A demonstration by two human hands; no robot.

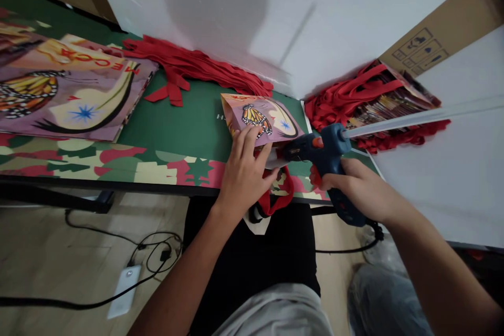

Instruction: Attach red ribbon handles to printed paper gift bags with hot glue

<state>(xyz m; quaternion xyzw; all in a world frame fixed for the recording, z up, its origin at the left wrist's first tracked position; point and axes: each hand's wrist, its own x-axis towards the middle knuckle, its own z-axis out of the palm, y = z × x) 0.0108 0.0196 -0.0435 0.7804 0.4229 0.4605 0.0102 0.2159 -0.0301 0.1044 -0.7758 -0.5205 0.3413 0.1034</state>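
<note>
A small paper bag point(275, 118) printed with a butterfly and a painted face lies at the table's front edge, its opening towards me. My left hand point(244, 170) holds it there, fingers over the printed panel and thumb by the open end. A red ribbon loop point(286, 191) hangs from that end over the edge. My right hand point(360, 189) grips a dark blue glue gun point(333, 155) by its handle, fingers at the red trigger. The gun's nozzle points left at the bag's opening; its tip is hard to make out. A long glue stick point(397, 125) juts from the back.
Flat printed bags point(98, 97) are stacked at the left. Red ribbons point(205, 63) lie along the white board. Finished-looking bags with red handles point(378, 94) stand packed at the right. A white power adapter point(125, 289) and black cables lie on the floor.
</note>
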